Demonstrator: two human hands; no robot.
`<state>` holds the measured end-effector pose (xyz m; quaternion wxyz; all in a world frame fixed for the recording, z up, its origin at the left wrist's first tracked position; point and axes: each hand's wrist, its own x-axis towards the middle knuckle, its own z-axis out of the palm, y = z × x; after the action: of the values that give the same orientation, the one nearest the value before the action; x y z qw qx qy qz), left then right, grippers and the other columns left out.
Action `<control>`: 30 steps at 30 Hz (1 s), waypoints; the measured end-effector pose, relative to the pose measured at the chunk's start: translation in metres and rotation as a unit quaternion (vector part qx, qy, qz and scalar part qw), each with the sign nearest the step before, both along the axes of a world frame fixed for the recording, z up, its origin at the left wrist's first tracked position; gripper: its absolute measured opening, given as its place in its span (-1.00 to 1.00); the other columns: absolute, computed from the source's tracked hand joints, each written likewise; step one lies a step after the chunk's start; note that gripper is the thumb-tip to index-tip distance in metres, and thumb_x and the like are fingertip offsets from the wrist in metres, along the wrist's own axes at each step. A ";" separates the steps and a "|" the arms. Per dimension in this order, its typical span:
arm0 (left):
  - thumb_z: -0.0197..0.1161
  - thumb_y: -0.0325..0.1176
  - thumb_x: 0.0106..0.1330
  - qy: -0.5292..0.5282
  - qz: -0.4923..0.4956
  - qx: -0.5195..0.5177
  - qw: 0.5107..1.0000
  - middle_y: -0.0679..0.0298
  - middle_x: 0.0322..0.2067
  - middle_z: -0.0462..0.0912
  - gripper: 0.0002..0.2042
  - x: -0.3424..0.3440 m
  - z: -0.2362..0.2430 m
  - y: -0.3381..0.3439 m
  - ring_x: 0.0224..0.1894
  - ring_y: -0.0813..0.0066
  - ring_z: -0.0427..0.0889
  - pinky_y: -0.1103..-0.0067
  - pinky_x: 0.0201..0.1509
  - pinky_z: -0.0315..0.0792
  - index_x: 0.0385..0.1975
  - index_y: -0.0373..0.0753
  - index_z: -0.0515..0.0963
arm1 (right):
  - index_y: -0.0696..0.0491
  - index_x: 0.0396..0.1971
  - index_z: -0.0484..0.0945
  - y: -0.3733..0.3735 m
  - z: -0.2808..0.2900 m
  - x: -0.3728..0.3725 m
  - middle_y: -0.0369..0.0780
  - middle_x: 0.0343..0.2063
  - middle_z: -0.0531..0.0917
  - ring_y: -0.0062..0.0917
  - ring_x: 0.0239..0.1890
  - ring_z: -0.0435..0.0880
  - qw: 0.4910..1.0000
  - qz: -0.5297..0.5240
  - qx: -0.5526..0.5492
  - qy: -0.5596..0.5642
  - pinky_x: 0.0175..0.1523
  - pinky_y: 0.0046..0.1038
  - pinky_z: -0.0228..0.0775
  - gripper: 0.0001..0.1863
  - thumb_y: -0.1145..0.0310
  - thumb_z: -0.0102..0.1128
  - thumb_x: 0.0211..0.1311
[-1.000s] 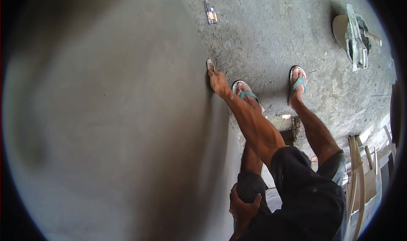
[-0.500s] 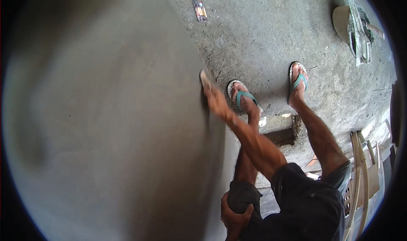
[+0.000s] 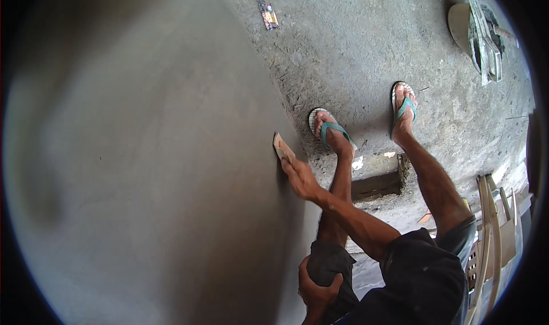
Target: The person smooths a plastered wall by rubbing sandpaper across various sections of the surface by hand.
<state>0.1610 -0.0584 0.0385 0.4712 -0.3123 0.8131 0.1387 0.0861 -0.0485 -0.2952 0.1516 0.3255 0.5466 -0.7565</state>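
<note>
My right hand [image 3: 301, 179] reaches across my left leg to a smooth grey plastered wall [image 3: 189, 153] on the left. Its fingers are closed on a flat tan pad [image 3: 283, 148], held against or very close to the wall near its bottom edge. What the pad is made of I cannot tell. My left hand [image 3: 320, 288] grips my left knee, its fingers wrapped round the dark cloth [image 3: 330, 262] there and the thumb on the inner side.
My feet in green-strapped flip-flops stand on a rough concrete floor [image 3: 354, 50]. A rectangular hole [image 3: 377, 186] lies behind them. At the upper right is a pale bucket [image 3: 459, 28] with grey-smeared tools. Wooden furniture [image 3: 489, 239] stands lower right; a small printed packet [image 3: 267, 13] lies by the wall.
My right hand has moved down the picture along the wall, nearer to me, with the tan pad in it. My left hand has stayed on the knee.
</note>
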 end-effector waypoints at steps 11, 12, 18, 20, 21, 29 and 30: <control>0.61 -0.17 -0.13 0.010 -0.002 0.013 1.000 0.00 0.11 0.59 -0.14 -0.005 0.000 -0.006 0.19 -0.03 0.59 0.20 0.30 0.45 0.28 -0.19 0.38 | 0.20 0.11 0.59 -0.012 0.056 -0.013 -0.19 -0.39 0.61 -0.56 -0.42 0.58 0.966 -0.113 0.218 0.084 -0.36 -0.49 0.42 -0.65 0.35 -0.11 0.59; 0.61 -0.17 -0.14 0.011 -0.002 0.017 1.000 0.00 0.11 0.59 -0.14 -0.005 -0.001 -0.005 0.19 -0.02 0.59 0.20 0.30 0.45 0.27 -0.19 0.38 | 0.18 0.22 0.51 0.005 0.031 -0.012 -0.06 -0.28 0.65 -0.42 -0.28 0.66 0.995 -0.037 0.088 0.022 -0.22 -0.40 0.49 -0.61 0.31 -0.08 0.58; 0.59 -0.26 -0.13 0.008 -0.016 0.001 1.000 -0.02 0.06 0.61 -0.17 0.000 -0.001 -0.006 0.16 0.02 0.61 0.25 0.29 0.46 0.26 -0.22 0.38 | 0.14 0.45 0.29 -0.006 -0.025 -0.030 0.17 0.17 0.59 -0.10 0.27 0.57 0.999 -0.039 -0.016 -0.019 0.37 -0.25 0.33 -0.47 0.34 -0.05 0.56; 0.59 -0.27 -0.12 0.007 -0.015 -0.005 1.000 -0.01 0.07 0.62 -0.17 -0.001 0.001 -0.011 0.16 0.02 0.61 0.25 0.29 0.46 0.26 -0.21 0.38 | 0.13 0.49 0.23 -0.015 0.077 -0.021 0.16 0.34 0.46 -0.05 0.45 0.39 0.993 -0.073 0.028 0.083 0.53 -0.23 0.15 -0.43 0.39 -0.04 0.55; 0.59 -0.27 -0.11 0.002 -0.015 -0.005 1.000 -0.01 0.07 0.62 -0.18 -0.002 0.005 -0.014 0.16 0.02 0.62 0.25 0.29 0.46 0.26 -0.21 0.38 | 0.13 0.49 0.23 -0.007 0.120 -0.023 0.16 0.34 0.46 -0.05 0.45 0.39 0.994 -0.073 0.024 0.083 0.53 -0.23 0.15 -0.43 0.39 -0.04 0.55; 0.62 -0.22 -0.10 -0.033 -0.030 -0.004 0.999 -0.02 0.09 0.63 -0.16 0.014 0.000 0.002 0.18 -0.01 0.62 0.22 0.30 0.47 0.27 -0.18 0.39 | 0.16 0.46 0.24 0.040 0.086 -0.064 0.22 0.11 0.58 0.02 0.18 0.63 0.992 0.123 0.027 -0.001 0.26 -0.17 0.42 -0.46 0.35 -0.08 0.56; 0.62 -0.21 -0.09 -0.050 -0.039 -0.011 0.998 -0.02 0.09 0.63 -0.16 0.018 0.000 0.003 0.18 -0.03 0.62 0.21 0.30 0.47 0.28 -0.17 0.38 | 0.16 0.46 0.24 0.037 0.125 -0.056 0.22 0.17 0.54 0.02 0.23 0.59 0.997 0.072 0.030 0.021 0.31 -0.18 0.39 -0.45 0.35 -0.07 0.56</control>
<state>0.1793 -0.0554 0.0389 0.5126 -0.2926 0.8016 0.0953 0.0303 -0.0113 -0.1705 0.1846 0.2735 0.5945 -0.7333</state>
